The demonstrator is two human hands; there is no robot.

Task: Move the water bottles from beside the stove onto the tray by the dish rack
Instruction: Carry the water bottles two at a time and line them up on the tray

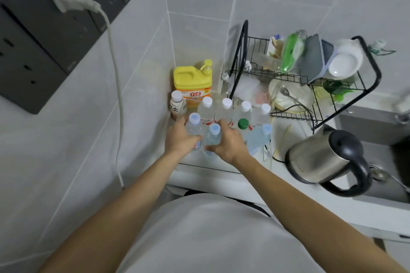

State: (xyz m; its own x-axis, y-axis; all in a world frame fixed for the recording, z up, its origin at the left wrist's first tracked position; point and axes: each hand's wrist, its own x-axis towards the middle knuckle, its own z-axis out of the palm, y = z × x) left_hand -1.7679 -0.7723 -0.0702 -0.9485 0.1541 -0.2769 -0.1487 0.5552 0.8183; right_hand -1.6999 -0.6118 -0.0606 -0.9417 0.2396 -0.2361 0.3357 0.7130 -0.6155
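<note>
While our left hand and right hand each grip a blue-capped bottle just left of the dish rack, crowding risks toppling neighbouring white-capped bottles.

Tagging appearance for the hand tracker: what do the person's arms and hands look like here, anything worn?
Both forearms are bare up to the frame edge, with no sleeves in view. The left hand and right hand have no gloves, and no rings, watch or bands are visible. A light grey garment covers the torso below.
</note>
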